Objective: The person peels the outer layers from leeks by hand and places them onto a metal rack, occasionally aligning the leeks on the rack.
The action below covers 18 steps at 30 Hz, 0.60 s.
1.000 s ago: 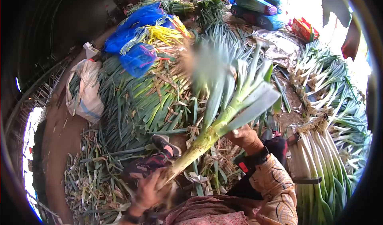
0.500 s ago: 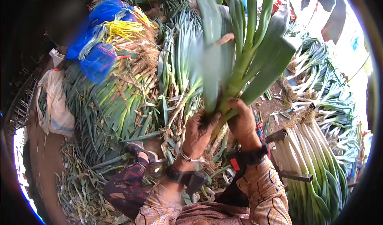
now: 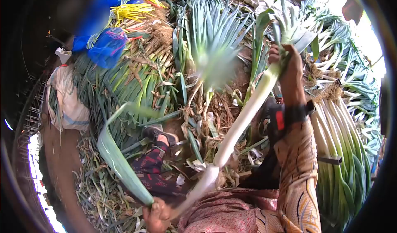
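A leek [image 3: 246,121] slants across the middle of the head view, its white shaft running down and left from the green tops. My right hand [image 3: 289,65] is closed around it where the leaves begin, at the upper right. At the lower left, my left hand [image 3: 158,215] is closed on an outer leaf [image 3: 122,162] of the leek. Its pale strip stretches from the leek's lower end to my left hand, and the green blade sticks up beyond my fingers, bent over at its tip.
Bundled white-shafted leeks [image 3: 341,138] lie in a metal-edged holder on the right. A leek heap [image 3: 136,92] spreads at left under blue netting [image 3: 106,49] and yellow strips [image 3: 131,11]. A white sack [image 3: 68,94] stands farther left. Leaf trimmings [image 3: 103,187] cover the ground.
My hands have moved from close together to far apart. My right hand went up and right with the leek; my left pulled the outer leaf down and left.
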Each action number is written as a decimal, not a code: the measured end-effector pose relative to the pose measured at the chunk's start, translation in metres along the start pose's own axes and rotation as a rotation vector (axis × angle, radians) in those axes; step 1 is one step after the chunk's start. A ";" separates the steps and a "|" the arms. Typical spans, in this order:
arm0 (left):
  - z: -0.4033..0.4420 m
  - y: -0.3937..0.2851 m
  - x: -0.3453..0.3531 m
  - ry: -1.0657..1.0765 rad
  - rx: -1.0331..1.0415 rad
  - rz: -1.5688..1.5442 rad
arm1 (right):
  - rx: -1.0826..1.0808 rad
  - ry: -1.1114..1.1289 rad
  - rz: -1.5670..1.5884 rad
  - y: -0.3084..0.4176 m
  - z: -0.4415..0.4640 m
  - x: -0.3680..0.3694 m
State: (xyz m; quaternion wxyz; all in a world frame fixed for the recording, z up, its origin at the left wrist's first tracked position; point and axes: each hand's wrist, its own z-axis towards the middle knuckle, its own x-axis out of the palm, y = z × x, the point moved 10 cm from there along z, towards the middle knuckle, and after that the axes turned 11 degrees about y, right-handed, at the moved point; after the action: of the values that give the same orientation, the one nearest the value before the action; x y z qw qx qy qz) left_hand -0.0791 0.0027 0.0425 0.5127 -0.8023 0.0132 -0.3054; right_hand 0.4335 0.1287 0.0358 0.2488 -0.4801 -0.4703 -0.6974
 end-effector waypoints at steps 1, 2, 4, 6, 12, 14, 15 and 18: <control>-0.029 0.006 -0.035 -0.170 -0.103 -0.059 | -0.212 -0.058 -0.299 0.028 -0.004 -0.012; -0.036 -0.005 -0.049 -0.262 -0.078 0.040 | -0.085 0.063 -0.099 0.015 0.000 -0.006; -0.036 -0.001 -0.088 -0.278 -0.248 0.417 | -0.098 -0.054 -0.195 0.008 -0.006 -0.001; 0.007 -0.002 -0.062 -0.012 -0.555 1.319 | -0.130 -0.069 -0.063 -0.004 -0.006 -0.006; 0.148 -0.037 0.117 0.196 0.481 1.479 | -0.332 -0.203 -0.332 -0.005 -0.036 0.011; 0.193 0.019 0.142 0.226 0.492 1.487 | -0.319 -0.230 -0.503 -0.016 -0.048 0.027; 0.203 0.026 0.150 0.126 0.593 1.524 | -0.212 -0.130 -0.579 -0.023 -0.048 0.033; 0.238 0.105 0.143 0.484 0.127 0.661 | -0.161 0.106 -0.174 -0.014 -0.042 0.047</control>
State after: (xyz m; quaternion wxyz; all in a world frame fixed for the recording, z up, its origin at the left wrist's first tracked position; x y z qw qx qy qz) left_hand 0.1872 0.0988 -0.0454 0.6135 -0.6270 0.3713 -0.3043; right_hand 0.3843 0.1025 0.0683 0.1725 -0.4186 -0.4387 -0.7762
